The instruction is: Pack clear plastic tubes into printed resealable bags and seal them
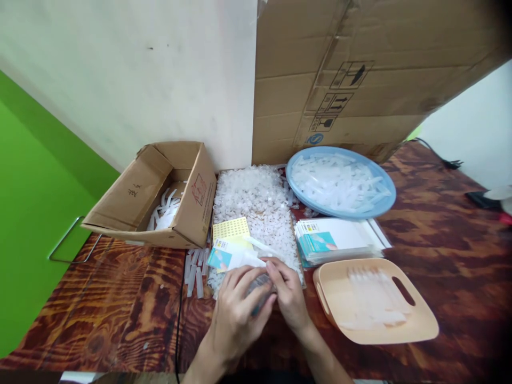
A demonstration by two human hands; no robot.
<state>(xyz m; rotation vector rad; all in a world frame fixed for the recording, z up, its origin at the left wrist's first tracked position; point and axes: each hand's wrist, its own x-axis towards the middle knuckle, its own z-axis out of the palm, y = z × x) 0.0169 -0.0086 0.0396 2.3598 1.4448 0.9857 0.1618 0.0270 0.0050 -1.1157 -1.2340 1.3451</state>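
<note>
My left hand (241,298) is wrapped round a small clear plastic item (260,285), partly hidden by the fingers. The fingers of my right hand (286,288) pinch at its upper edge, close to the end of a white strip. Just beyond my hands lie a printed card (224,256) with a blue-green picture and a yellow sheet of round stickers (231,228). These rest over a shallow spread of small clear plastic pieces (254,194). My two hands are touching or nearly so.
An open cardboard box (202,197) with white strips stands left. At right are a blue basin (390,194) of translucent strips, stacked printed packets (340,237) and a beige tray (420,325) with clear pieces. A large carton (296,69) stands behind.
</note>
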